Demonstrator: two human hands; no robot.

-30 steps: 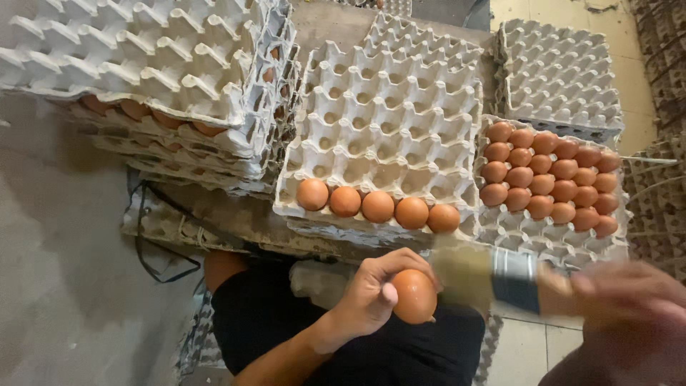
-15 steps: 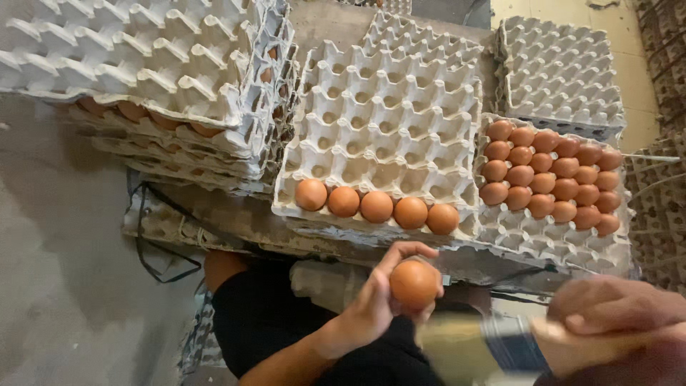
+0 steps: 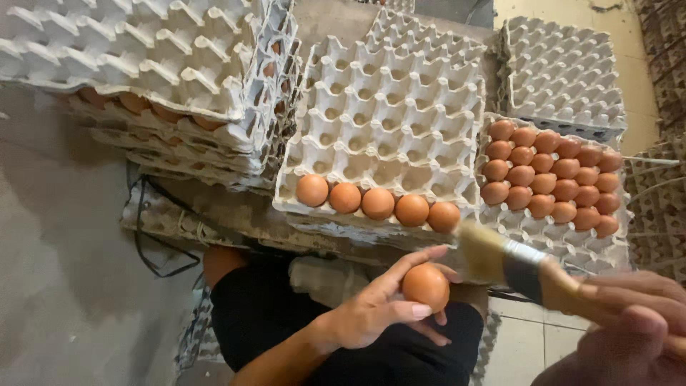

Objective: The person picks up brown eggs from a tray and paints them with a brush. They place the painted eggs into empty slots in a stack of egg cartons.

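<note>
Cradling a smooth brown egg [image 3: 426, 286] on curled fingertips above the lap, the left hand [image 3: 375, 307] pinches it lightly between thumb and fingers. The right hand [image 3: 629, 322], blurred, is wrapped round the wooden handle of a flat bristle paintbrush [image 3: 514, 264], whose bristles hang just beside the egg. Brushing well probably means light strokes, turning the shell slowly. Beyond, five brown eggs [image 3: 377, 202] sit along the near row of a grey pulp egg tray [image 3: 389, 121].

Egg [image 3: 426, 286] — smooth, matt brown shell. Trays [image 3: 386, 114] — rough grey moulded paper pulp. Brush [image 3: 529, 270]: pale soft bristles, shiny metal ferrule, light wooden handle.
</note>
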